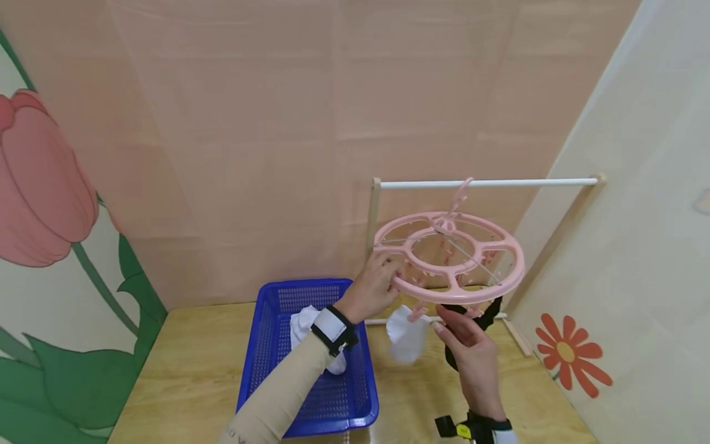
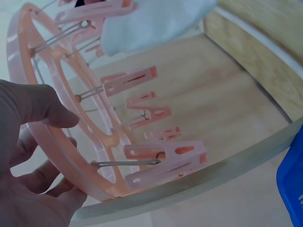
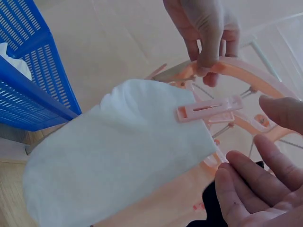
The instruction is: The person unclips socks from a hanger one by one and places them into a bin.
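A pink round clip hanger (image 1: 513, 271) hangs by its hook from a white bar. My left hand (image 1: 373, 287) grips its rim on the near left, thumb on one side and fingers on the other in the left wrist view. A white sock (image 3: 118, 151) dangles from one pink clothespin (image 3: 208, 109) near its open edge. My right hand (image 1: 471, 351) is beside that edge, its fingers relaxed and the thumb apart, fingertips right at the sock's corner in the right wrist view. A black sock (image 1: 489, 314) hangs behind the right hand, partly hidden by it.
On the wooden table (image 1: 188, 364) stands a blue basket (image 1: 366, 370) with white cloth items (image 1: 302, 324) inside, partly hidden by my left arm. The white bar (image 1: 527, 182) rests on a wooden frame. Several unfilled clothespins (image 2: 165, 163) dangle under the hanger.
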The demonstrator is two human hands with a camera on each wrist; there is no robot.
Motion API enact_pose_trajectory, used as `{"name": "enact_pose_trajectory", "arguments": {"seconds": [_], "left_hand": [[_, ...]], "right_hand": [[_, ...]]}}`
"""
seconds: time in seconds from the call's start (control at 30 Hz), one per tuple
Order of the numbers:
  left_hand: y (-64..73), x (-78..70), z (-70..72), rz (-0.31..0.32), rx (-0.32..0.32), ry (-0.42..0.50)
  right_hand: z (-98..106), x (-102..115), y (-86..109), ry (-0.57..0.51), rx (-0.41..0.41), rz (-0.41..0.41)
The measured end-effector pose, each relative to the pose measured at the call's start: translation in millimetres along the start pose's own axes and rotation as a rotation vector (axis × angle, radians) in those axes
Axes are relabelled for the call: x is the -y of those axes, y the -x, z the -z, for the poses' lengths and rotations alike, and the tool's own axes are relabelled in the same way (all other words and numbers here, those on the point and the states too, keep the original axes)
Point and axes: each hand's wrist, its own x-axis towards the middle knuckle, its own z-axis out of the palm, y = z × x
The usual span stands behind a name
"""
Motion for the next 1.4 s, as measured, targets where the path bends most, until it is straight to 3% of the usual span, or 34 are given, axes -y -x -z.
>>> {"name": "enact_pose_trajectory", "arguments": {"seconds": [0.17,0.6,1.17,1.4], "left_hand": [[-1.3,1.9,-0.8,0.017,-0.007,-0.006],[0.3,1.4,-1.5,0.033,0.01,-0.027],[2.1,2.9,-3.7,0.025,0.018,0.004],[4.0,2.0,-2.1,0.036,0.03,0.011]], "right_hand": [[-7,3,-5.8,0.061,0.063,0.013],[-17,0,-18.1,0.195,0.098,0.002],[-26,-3,-17.7,0.162,0.106,0.023],[-27,-2,-15.8,0.214,0.08,0.039]]}}
